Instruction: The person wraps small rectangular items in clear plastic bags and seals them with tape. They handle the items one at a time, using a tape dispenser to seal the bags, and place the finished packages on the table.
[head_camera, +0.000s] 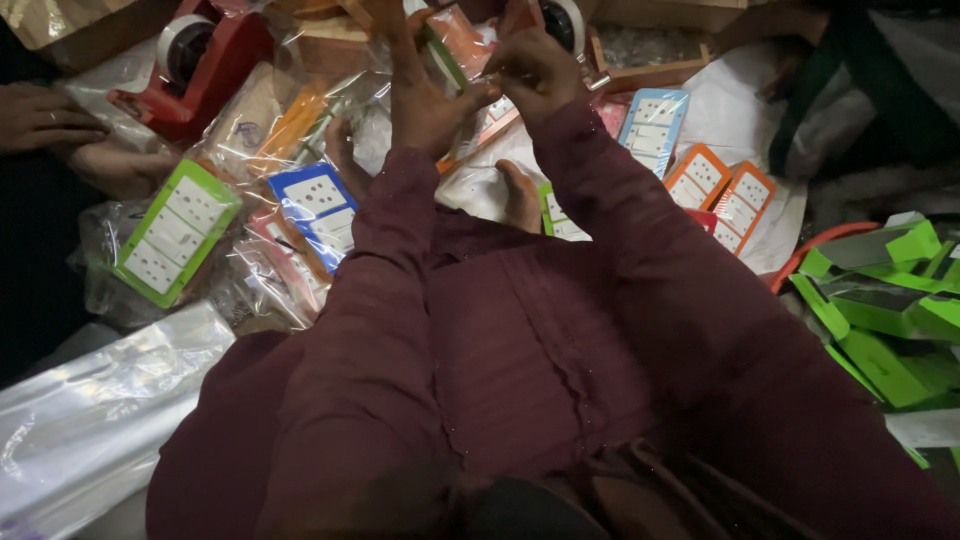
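A clear plastic packet (455, 50) holding a green-edged card is pinched between both raised hands near the top of the view, its long axis slanting from upper left down to lower right. The left hand (425, 95) grips its lower edge, fingers closed; the right hand (530, 70) nips the upper side, seemingly to keep the wrap taut. Below lie a blue card (318, 205) and a green card (178, 232) in wrappers; a red tape dispenser (200, 65) sits at upper left, orange cards (720, 195) to the right.
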